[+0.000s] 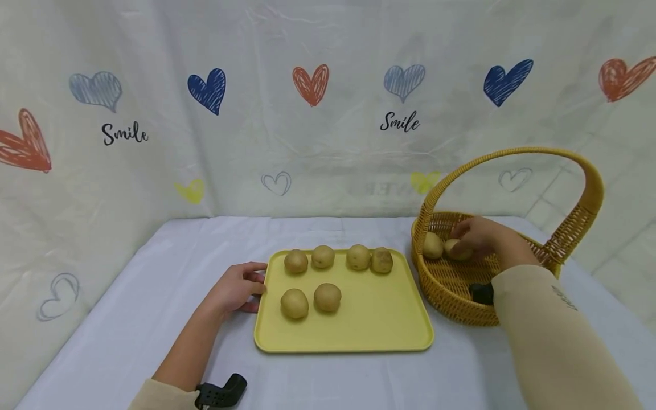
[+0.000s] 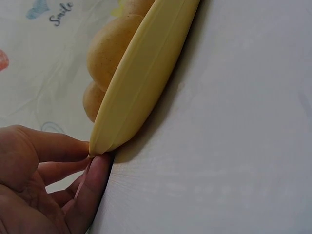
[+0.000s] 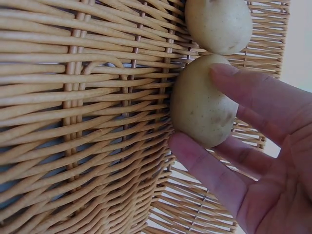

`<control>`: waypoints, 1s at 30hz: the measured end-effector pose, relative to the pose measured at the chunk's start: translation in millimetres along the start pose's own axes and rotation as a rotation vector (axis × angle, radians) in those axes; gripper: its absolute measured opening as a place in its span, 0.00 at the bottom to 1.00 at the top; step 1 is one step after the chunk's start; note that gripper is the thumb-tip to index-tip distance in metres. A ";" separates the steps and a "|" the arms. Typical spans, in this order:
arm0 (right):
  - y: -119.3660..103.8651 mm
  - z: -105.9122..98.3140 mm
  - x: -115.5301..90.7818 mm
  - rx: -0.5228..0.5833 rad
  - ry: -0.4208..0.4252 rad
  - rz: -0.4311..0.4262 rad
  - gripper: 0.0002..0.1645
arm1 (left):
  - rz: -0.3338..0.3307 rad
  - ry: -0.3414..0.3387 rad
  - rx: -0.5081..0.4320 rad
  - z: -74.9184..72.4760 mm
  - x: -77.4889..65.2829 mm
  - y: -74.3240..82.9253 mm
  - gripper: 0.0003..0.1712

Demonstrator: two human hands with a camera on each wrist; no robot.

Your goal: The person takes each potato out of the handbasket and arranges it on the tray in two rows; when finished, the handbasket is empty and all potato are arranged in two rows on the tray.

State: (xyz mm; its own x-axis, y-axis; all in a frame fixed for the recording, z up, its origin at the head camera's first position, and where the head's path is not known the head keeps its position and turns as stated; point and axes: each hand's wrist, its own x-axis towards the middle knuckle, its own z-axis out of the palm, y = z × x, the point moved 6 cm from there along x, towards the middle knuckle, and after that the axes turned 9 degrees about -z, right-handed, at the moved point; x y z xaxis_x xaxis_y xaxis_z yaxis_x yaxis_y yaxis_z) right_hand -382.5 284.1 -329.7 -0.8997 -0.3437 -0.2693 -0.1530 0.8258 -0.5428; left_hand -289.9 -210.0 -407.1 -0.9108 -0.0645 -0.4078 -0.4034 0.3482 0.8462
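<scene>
In the head view, a yellow tray (image 1: 379, 319) lies on the table with several potatoes (image 1: 327, 297) on it. My left hand (image 1: 240, 288) is at the tray's left edge; in the left wrist view its thumb and fingers pinch the rim (image 2: 105, 139). Inside a wicker basket (image 1: 451, 296) on the right, my right hand (image 1: 482, 239) has its thumb and fingers round a potato (image 3: 202, 105), which still sits against the basket's wicker. Another potato (image 3: 219, 24) lies right beside it.
The basket's tall arched handle (image 1: 512, 151) rises over the right hand. A white cloth (image 1: 154, 296) covers the table. Behind stands a pale curtain (image 1: 328, 142) printed with hearts. Each wrist wears a black strap device (image 1: 222, 393).
</scene>
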 end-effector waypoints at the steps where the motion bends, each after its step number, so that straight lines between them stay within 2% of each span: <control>1: 0.6 -0.2 -0.1 0.002 0.006 -0.002 0.40 | 0.001 0.001 -0.002 -0.1 -0.4 0.2 0.34; 13: 3.8 -11.4 -15.0 0.107 0.108 -0.011 0.40 | 0.019 -0.005 0.001 -0.1 -4.5 3.0 0.34; 21: -12.7 -26.1 -27.0 0.031 0.187 -0.022 0.40 | 0.018 -0.009 -0.003 0.4 -5.9 0.6 0.34; 30: -24.1 -33.1 -36.9 0.169 0.250 0.022 0.45 | 0.027 -0.013 -0.010 -1.6 -6.2 1.9 0.34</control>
State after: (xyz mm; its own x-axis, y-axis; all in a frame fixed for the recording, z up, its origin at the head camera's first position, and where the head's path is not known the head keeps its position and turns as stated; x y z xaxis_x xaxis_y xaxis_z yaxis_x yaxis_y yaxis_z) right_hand -359.2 291.7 -280.3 -0.9780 -0.1886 -0.0891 -0.0814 0.7386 -0.6692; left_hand -285.2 -210.5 -402.4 -0.9202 -0.0431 -0.3892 -0.3797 0.3407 0.8601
